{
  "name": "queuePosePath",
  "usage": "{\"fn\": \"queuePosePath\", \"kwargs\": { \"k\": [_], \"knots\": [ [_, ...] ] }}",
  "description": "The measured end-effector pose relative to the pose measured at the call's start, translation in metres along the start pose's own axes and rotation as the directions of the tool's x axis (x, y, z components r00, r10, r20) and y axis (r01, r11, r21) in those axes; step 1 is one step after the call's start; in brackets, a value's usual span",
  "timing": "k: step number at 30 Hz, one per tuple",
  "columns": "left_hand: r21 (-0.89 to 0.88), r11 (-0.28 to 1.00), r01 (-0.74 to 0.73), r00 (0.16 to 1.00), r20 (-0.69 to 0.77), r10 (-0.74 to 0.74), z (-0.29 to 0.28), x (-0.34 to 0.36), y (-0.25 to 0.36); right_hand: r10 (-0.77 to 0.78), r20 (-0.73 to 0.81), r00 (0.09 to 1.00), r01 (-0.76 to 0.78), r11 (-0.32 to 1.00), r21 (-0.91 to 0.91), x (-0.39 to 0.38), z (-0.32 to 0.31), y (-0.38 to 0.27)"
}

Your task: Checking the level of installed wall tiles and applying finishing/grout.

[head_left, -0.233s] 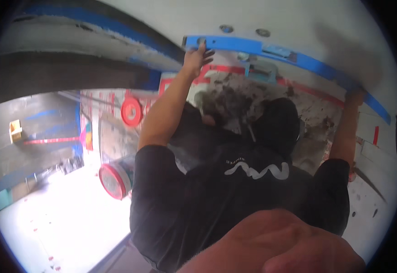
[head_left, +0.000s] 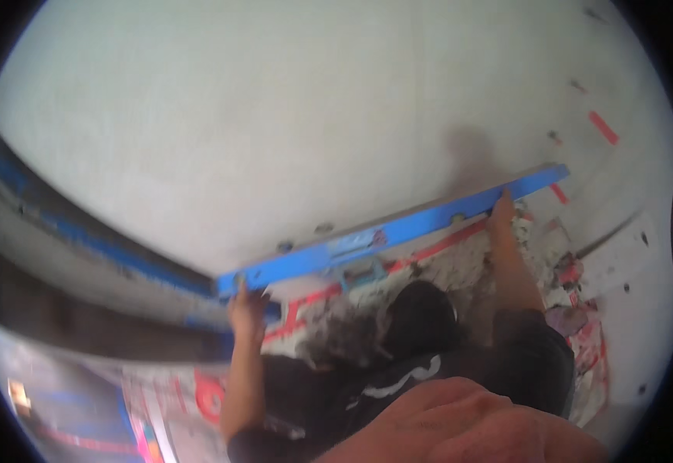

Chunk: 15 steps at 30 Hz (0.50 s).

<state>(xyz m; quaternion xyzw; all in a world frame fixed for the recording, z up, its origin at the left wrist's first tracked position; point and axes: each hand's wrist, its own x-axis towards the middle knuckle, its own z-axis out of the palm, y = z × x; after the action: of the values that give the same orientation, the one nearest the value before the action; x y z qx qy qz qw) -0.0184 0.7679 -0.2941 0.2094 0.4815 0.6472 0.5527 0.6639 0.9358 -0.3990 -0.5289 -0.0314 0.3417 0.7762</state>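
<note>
A long blue spirit level (head_left: pixel 421 222) lies along the lower part of a white wall (head_left: pixel 221 139), slanting up to the right in the picture. My left hand (head_left: pixel 248 312) is at its left end, with the thumb up on the blue face and the fingers at the lower edge, partly blurred. Nearer the right end, my right hand (head_left: pixel 502 208) grips the level with its fingers wrapped over it. Below the level's middle is a pale blue-grey tool with a handle-like opening (head_left: pixel 363 274); its exact kind is unclear.
A dark ledge with blue edging (head_left: pixel 97 251) runs in from the left and meets the level's left end. The stained floor covering carries red tape strips (head_left: pixel 452 243). A red ring-shaped roll (head_left: pixel 210 397) shows at lower left, and a small yellowish box (head_left: pixel 20 395) beyond it.
My view has swung upward, showing more wall. The level and both hands now sit lower in the picture, and the level slants up rightward instead of down. Both hands stay at the level.
</note>
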Motion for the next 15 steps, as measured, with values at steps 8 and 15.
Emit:
{"fn": "queuePosePath", "kwargs": {
  "k": [8,15],
  "knots": [
    [-0.165,0.873,-0.459,0.848,0.212,0.486,0.053,-0.036,0.149,-0.409,0.237,0.881,0.288,0.862,0.418,-0.168,0.075,-0.216],
    [-0.112,0.934,-0.339,0.894,0.270,0.357,0.050,-0.032,0.067,-0.392,0.461,0.796,0.065,0.812,0.580,-0.212,0.090,-0.258]
  ]
}}
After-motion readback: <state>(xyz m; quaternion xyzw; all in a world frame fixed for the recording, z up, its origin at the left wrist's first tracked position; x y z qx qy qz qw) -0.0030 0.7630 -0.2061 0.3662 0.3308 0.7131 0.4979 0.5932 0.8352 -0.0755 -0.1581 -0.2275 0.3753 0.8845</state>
